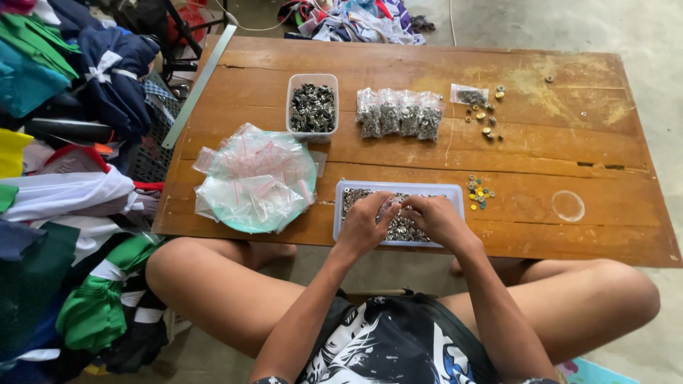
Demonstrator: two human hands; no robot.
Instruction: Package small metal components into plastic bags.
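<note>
Partly hidden under both hands: small metal fasteners [402, 226] filling a shallow white tray [340, 213] at the near edge of the wooden table [569, 156]. Too small to tell snaps from eyelets. Left hand [366, 220] curled, knuckles up, fingers bent into the tray; right hand [435, 217] likewise, fingertips meeting the left over a small clear bag [390, 207]. Grip on it hard to confirm. Beside the tray, stacked empty zip bags [256, 178]; farther off, filled bags [400, 114] and a tub [312, 107].

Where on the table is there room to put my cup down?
Bare wood lies along the far edge behind the tub, and at the right end around the clear lid. It is crowded near the tray, bags and loose buttons.
</note>
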